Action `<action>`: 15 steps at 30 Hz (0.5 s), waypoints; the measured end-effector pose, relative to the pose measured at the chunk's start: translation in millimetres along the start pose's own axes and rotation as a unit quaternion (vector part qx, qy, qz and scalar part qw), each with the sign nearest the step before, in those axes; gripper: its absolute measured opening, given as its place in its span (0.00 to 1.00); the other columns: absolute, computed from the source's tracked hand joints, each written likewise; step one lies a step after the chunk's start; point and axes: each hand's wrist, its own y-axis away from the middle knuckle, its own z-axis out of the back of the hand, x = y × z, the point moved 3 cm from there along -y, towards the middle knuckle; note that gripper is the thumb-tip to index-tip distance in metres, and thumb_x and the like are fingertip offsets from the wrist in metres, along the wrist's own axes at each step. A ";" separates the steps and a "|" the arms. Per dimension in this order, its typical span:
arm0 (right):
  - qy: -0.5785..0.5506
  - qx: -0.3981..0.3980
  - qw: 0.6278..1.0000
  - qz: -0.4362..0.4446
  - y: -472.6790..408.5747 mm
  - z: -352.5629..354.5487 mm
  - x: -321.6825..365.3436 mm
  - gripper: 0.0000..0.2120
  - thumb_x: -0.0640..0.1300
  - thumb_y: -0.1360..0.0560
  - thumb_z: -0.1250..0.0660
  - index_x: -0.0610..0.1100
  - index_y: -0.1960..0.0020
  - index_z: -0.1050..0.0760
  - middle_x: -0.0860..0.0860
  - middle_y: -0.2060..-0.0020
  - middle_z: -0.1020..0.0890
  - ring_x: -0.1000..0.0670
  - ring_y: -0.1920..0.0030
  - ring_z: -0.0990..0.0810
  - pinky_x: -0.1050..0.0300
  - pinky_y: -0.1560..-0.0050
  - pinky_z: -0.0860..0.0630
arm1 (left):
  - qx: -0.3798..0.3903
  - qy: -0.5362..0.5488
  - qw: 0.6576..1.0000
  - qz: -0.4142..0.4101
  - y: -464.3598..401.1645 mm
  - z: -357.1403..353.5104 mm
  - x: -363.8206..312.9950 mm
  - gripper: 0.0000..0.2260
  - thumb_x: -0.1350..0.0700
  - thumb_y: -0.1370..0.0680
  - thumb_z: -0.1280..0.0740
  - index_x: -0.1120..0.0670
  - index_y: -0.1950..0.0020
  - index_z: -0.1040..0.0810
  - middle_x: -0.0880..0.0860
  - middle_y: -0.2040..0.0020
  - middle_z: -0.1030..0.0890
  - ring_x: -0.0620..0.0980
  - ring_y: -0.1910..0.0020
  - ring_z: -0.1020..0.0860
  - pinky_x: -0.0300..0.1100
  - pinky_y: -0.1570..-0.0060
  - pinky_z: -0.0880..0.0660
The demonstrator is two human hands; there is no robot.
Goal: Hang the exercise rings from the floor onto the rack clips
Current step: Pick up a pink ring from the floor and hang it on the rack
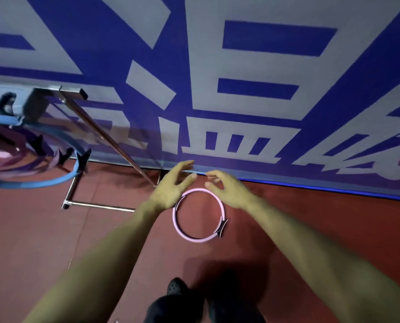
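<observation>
Hands, left (171, 190) and right (229, 190), spread empty above pink ring (187, 235) on open floor (310, 217) near wall edge.

- Pink ring (197, 238) with black grips lies on a red-brown floor (310, 217).
- Wall banner (217, 66): grey with bold blue shapes.
- Blue ring (42, 181) hangs on the silver rack (96, 205).
- Black shoe (176, 285).

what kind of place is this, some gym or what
Probably a gym or fitness studio. A pink exercise ring lies on a red floor, a metal rack at the left carries a blue ring, and a big blue and grey banner covers the wall.
</observation>
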 end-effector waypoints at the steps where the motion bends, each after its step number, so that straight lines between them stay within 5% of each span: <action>1: 0.000 0.013 1.000 -0.002 -7.5 -15.8 -12.6 0.19 0.55 0.20 0.33 0.53 0.31 0.26 0.57 0.36 0.21 0.57 0.38 0.22 0.57 0.34 0.27 | -0.009 0.009 1.000 0.008 -0.7 -3.7 18.1 0.25 0.41 0.22 0.33 0.45 0.27 0.28 0.46 0.31 0.22 0.38 0.34 0.24 0.48 0.28 0.29; 7: 0.000 0.052 0.998 -0.043 -75.9 -110.4 -106.5 0.17 0.53 0.21 0.32 0.51 0.33 0.25 0.55 0.39 0.18 0.56 0.40 0.20 0.59 0.37 0.27 | -0.045 0.019 0.999 0.015 -24.5 -24.7 143.0 0.27 0.37 0.23 0.35 0.46 0.26 0.29 0.42 0.31 0.23 0.39 0.33 0.25 0.43 0.31 0.29; 15: 0.004 0.104 0.992 -0.075 -193.1 -311.9 -285.0 0.18 0.47 0.20 0.33 0.46 0.31 0.26 0.52 0.37 0.18 0.52 0.39 0.19 0.56 0.33 0.27 | -0.063 -0.007 0.998 0.010 -105.6 -72.2 357.1 0.21 0.47 0.19 0.33 0.46 0.26 0.29 0.41 0.32 0.23 0.37 0.37 0.23 0.39 0.36 0.27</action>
